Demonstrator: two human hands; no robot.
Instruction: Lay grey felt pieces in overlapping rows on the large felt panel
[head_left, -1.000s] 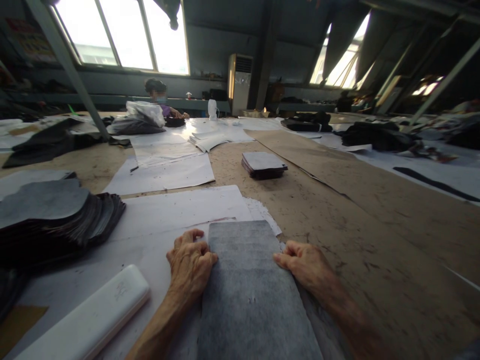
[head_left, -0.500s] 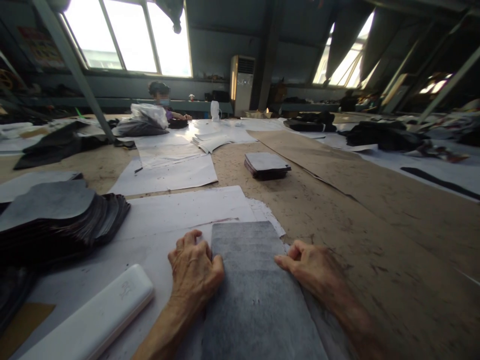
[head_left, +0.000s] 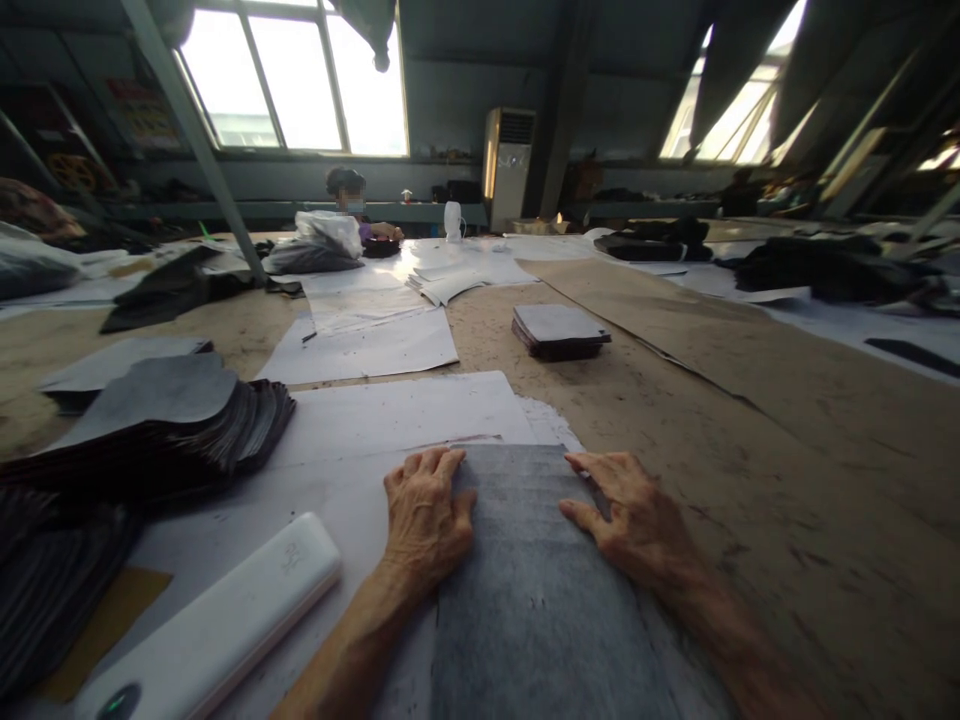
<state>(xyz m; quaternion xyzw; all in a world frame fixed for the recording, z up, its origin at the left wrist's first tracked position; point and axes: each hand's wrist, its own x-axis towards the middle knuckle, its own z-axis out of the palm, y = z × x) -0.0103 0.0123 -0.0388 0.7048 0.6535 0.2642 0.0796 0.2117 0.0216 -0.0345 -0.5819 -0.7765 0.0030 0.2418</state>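
A long grey piece of fabric (head_left: pixel 536 590) with faint cross creases lies flat before me, its near end running out of view. My left hand (head_left: pixel 427 510) rests along its left edge, fingertips at the far left corner and thumb on the surface, spread apart. On the opposite edge, my right hand (head_left: pixel 630 515) has its index finger at the far right corner and its thumb lower down on the fabric, with a gap between them. Neither hand grips it. White paper (head_left: pixel 360 425) lies partly under the fabric.
Left of me lie a white oblong device (head_left: pixel 225 620) and a thick stack of dark cut pieces (head_left: pixel 172 400). A smaller stack (head_left: pixel 561 330) sits ahead on the brown tabletop (head_left: pixel 810 500). Across the table is another person (head_left: pixel 346 190) near a plastic-wrapped bundle (head_left: pixel 319 240).
Both hands have moved toward the fabric's far corners. My right thumb and index finger, close together before, are now apart. The view has turned slightly left.
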